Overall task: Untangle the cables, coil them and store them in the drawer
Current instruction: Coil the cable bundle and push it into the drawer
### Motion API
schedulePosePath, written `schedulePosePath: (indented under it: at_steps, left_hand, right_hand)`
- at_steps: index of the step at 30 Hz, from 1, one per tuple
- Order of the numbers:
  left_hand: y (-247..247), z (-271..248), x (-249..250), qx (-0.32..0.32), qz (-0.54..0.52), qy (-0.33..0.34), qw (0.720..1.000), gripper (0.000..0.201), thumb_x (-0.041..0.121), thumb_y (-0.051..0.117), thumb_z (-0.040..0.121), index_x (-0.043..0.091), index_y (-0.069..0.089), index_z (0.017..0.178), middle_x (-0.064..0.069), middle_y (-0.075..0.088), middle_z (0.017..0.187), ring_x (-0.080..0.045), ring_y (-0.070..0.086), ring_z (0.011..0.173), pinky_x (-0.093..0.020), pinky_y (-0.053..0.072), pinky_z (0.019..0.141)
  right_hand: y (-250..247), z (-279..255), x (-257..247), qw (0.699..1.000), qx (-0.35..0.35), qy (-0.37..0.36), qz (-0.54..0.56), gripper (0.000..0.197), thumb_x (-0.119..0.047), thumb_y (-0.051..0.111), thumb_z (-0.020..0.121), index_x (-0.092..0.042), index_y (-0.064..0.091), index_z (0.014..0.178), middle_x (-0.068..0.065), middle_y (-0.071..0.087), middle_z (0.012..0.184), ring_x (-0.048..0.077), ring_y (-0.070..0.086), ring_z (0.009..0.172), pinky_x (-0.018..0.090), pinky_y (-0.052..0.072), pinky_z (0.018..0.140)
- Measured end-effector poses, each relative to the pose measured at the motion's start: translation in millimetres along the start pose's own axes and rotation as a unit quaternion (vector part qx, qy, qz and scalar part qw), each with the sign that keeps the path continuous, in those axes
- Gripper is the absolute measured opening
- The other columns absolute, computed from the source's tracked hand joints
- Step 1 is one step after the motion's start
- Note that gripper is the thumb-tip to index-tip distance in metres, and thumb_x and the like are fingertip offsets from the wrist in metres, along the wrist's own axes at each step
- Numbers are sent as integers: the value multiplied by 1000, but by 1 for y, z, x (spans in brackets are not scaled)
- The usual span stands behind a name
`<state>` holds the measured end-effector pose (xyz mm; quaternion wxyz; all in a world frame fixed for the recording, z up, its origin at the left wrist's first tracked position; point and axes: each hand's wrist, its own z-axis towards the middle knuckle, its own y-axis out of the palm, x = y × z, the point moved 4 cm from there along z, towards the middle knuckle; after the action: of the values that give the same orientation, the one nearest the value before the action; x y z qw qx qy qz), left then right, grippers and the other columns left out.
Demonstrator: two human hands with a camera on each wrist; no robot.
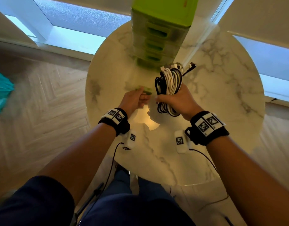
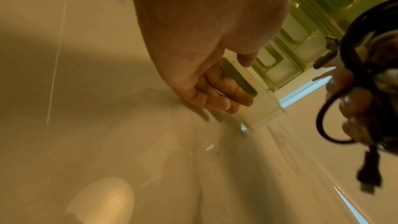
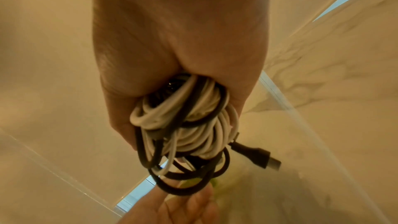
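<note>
My right hand (image 1: 171,98) grips a coiled bundle of black and white cables (image 1: 170,79) above the marble table, just right of the drawer. In the right wrist view the cable bundle (image 3: 193,125) fills my right hand (image 3: 172,108), and a black plug (image 3: 258,157) sticks out. My left hand (image 1: 143,97) holds the green handle (image 1: 145,91) of a translucent drawer drawn out of the bottom of the green drawer unit (image 1: 158,38). Seen from the left wrist, my fingers (image 2: 226,91) curl under the handle (image 2: 239,81), thumb on top.
The round marble table (image 1: 222,79) carries the drawer unit at its far edge. Several shut drawers with green handles (image 2: 312,23) stack above the drawn-out one. A teal object (image 1: 1,92) lies on the wood floor at the left. Windows run behind the table.
</note>
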<state>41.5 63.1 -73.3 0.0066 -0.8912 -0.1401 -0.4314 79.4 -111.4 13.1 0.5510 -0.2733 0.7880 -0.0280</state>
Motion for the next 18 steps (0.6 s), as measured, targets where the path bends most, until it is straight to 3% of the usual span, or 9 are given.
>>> schedulePosePath:
  at_steps: [5,9,11,13,16,18]
  left_hand:
    - [-8,-17,-16,-36,33,-33,998,36,40,47,108,18,73,99,0,79,85,-29,65,89,-32,51,66]
    - [-15,-24,-11,-56,83,-34,994,35,36,49,107,19,73,88,-1,78,82,-27,67,80,-30,46,62]
    - [-28,-25,-5,-11,110,-4,994,33,31,55,104,13,71,83,-4,73,74,-23,63,70,-28,46,58]
    - [-48,-20,0,83,163,64,981,22,31,60,101,14,65,89,1,65,74,-14,56,64,-19,44,56]
    - [-63,-14,14,162,231,181,942,29,31,72,93,11,56,106,0,54,94,-12,50,80,-10,38,65]
    - [-62,-5,24,167,271,205,925,44,32,75,91,8,51,118,-5,46,114,-15,44,99,-15,33,81]
  right_hand:
    - [16,9,-22,998,55,-10,38,56,-33,88,61,-21,67,112,-3,74,102,15,70,99,48,58,90]
    - [34,20,-29,987,128,16,100,61,-32,88,62,-23,65,117,-7,74,106,11,70,98,43,60,90]
    - [45,27,-27,981,155,34,115,64,-33,88,62,-23,62,119,-5,72,109,13,69,99,43,59,90]
    - [56,32,-22,975,179,53,120,68,-35,87,63,-24,59,123,-5,70,114,15,67,103,42,58,93]
    - [71,41,-17,972,198,65,105,70,-38,86,62,-26,56,124,-5,68,115,17,65,104,40,58,92]
    - [76,46,-18,971,205,69,100,68,-38,86,64,-25,56,123,-4,68,115,17,65,103,37,58,90]
